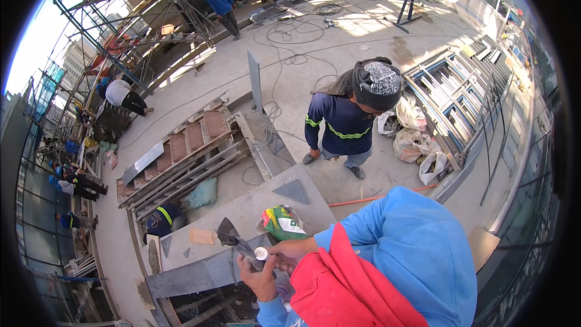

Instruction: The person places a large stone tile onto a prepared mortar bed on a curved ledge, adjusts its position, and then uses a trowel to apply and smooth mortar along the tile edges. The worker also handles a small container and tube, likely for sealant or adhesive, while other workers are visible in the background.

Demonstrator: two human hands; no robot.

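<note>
- Your left hand [259,280] is curled around a dark elongated thing [242,246], which tilts up and away over the grey metal sheet [193,275].
- Your right hand [292,248] is right beside it, fingers at a white round piece [261,254]; you cannot tell from here whether they pinch it or only touch it.
- Just beyond your hands stands a green, yellow and red bag [284,223], printed with pale and yellow lettering on its front.
- Farther up that surface, a dark triangular plate [292,192] lies flat.
- Across from you, a co-worker [340,118] wears a navy top with a bright reflective stripe; their head covering [381,83] carries dense white print, too small to read.
- To that person's side, pale plastic bags [414,144] sit bunched near stacked metal frames [457,94].
</note>
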